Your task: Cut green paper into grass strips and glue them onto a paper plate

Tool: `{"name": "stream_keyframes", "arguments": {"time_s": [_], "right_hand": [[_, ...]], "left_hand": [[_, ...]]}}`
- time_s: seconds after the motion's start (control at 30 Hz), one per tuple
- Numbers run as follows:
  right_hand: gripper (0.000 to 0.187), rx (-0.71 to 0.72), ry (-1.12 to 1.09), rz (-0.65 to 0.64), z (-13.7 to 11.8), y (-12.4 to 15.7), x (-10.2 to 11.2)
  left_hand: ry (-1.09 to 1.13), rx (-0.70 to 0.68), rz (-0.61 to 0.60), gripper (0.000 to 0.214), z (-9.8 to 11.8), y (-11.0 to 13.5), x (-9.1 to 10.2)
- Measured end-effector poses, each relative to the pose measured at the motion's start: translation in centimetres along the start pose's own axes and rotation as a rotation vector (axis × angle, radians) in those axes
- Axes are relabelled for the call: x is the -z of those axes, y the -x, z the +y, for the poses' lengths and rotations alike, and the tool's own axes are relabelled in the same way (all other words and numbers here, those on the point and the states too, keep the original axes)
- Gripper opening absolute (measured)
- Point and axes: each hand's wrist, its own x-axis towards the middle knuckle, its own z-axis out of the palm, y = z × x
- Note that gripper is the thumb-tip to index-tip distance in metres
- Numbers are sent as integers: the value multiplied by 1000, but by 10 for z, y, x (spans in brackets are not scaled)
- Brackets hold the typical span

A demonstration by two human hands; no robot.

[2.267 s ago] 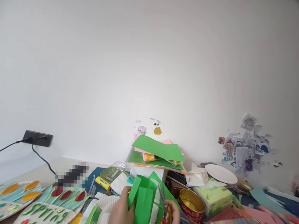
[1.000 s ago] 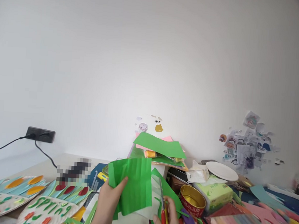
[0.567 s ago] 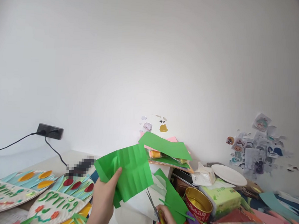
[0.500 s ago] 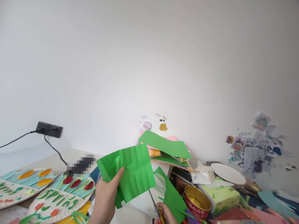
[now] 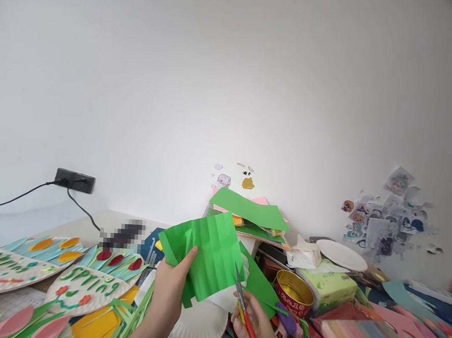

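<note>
My left hand (image 5: 166, 300) is closed on a creased sheet of green paper (image 5: 205, 257), thumb on its front, and holds it up above the table. My right hand (image 5: 256, 326) grips red-handled scissors (image 5: 244, 310). Their blades point up at the lower right edge of the green paper and look nearly closed. A white paper plate (image 5: 199, 328) lies under both hands.
Decorated paper plates (image 5: 84, 290) with "Spring" lettering lie at left, green strips (image 5: 135, 314) beside them. A gold tin (image 5: 294, 294), a tissue pack (image 5: 328, 287), a white plate (image 5: 341, 255) and stacked coloured paper (image 5: 248, 216) crowd the right. A wall socket (image 5: 75, 180) with cable is at left.
The folded green paper has been opened into a creased sheet and lifted by my left hand. The scissors have come up to its lower right edge. The camera has tilted down a little.
</note>
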Motion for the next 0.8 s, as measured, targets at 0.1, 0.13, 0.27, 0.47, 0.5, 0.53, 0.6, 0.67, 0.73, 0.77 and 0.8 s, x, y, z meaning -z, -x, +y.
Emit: {"name": "stream_keyframes", "arguments": {"time_s": [0.1,0.13,0.27,0.47,0.5,0.53,0.6,0.67,0.73,0.77,0.8], "right_hand": [[49,8,40,-80,-1,0,3],[47,10,55,-74,0,0,3],[49,62,101,35,2,2,-1],[50,112,139,116,-3,4,-8],[50,106,147,108,-5,4,-8],[50,96,155,103,-7,4,-8],[50,71,179,101,-11,4,-8],[50,50,208,111,-15,4,-9],[50,40,226,121,-19,4,-9],[49,41,227,126,-20,4,-10],[49,42,224,130,-21,4,-10]], "left_hand": [[-9,0,7,39,0,0,0],[-10,0,6,40,0,0,0],[-19,-2,6,40,0,1,1],[-23,-7,3,39,0,1,1],[-22,-6,4,39,1,2,1],[-21,-6,2,38,1,2,1],[-21,-6,-3,38,1,2,0],[-21,-6,-10,38,2,2,0],[-23,-7,-16,39,1,2,0],[-23,-8,-16,39,1,1,1],[-23,-12,-16,39,0,1,1]]}}
